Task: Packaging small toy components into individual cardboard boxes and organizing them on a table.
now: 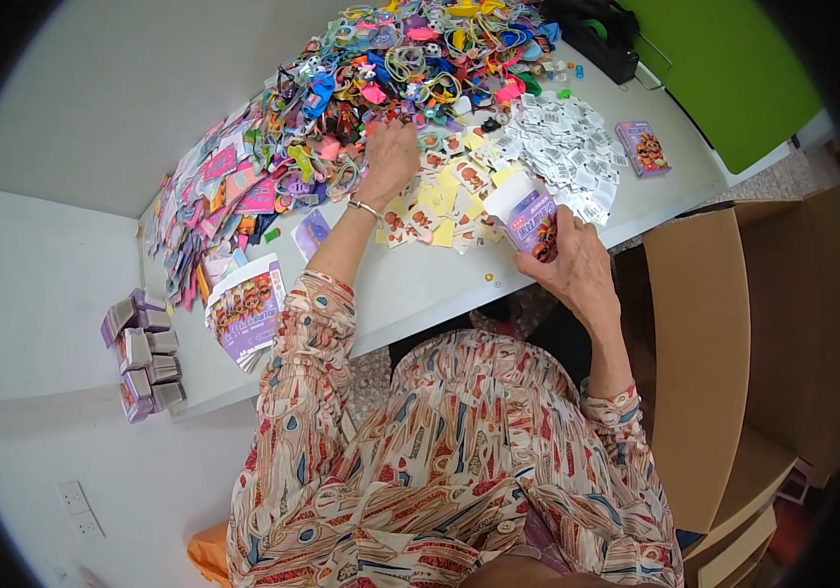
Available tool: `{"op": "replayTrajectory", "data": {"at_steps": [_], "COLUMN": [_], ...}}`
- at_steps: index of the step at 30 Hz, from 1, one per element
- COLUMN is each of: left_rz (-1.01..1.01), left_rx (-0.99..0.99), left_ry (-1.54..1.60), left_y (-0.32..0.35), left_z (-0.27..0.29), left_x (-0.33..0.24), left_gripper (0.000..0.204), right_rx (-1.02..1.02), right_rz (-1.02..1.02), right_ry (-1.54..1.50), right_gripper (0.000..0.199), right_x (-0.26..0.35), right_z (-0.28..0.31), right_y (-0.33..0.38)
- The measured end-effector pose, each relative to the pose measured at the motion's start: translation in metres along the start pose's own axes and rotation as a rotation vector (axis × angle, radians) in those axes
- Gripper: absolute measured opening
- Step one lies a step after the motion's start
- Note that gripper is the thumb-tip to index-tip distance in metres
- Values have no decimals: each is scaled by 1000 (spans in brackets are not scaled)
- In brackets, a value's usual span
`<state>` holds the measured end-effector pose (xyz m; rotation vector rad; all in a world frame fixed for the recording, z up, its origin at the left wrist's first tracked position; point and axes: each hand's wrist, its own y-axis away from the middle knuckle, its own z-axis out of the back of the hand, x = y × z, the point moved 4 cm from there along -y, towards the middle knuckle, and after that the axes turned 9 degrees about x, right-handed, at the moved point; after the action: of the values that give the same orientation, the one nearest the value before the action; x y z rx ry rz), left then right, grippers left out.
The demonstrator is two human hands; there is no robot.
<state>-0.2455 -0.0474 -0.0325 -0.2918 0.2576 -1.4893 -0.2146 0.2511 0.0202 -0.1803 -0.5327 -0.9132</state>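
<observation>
One purple box (534,229), tilted with its white flap (512,200) raised, is held above the worktop (420,294) at its near side by the right hand (579,265), grip closed around it, just right of scattered picture cards (446,203) and nearer than the heap of white labels (564,145). Left hand (392,159) reaches to the near edge of the colourful trinkets (430,64); fingertips unclear, so cannot tell whether its grip is open or closed. Second box (643,150) lies right of the labels; flat cartons (245,312) lie near left.
</observation>
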Motion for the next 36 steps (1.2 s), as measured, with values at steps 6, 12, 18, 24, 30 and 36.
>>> {"op": "replayTrajectory", "data": {"at_steps": [6,12,18,24,30,36], "left_rz": [76,122,96,59,63,116], "left_rx": [0,-15,83,14,-82,204], "left_ry": [215,493,528,364,623,1264], "left_y": [4,-11,-21,-9,-16,-6], "left_z": [7,44,20,-11,32,91], "left_x": [17,13,5,-14,-14,-61], "left_gripper": [18,24,22,20,24,20], "right_rx": [14,31,32,-2,-40,-78], "right_rz": [9,25,25,6,37,80], "right_ry": [43,43,43,48,85,95], "right_gripper": [59,59,60,59,56,57], "right_x": [3,8,8,1,-2,4], "right_z": [-5,-9,-12,-8,-7,-12], "right_y": [-7,-16,-13,-8,-13,-20]}}
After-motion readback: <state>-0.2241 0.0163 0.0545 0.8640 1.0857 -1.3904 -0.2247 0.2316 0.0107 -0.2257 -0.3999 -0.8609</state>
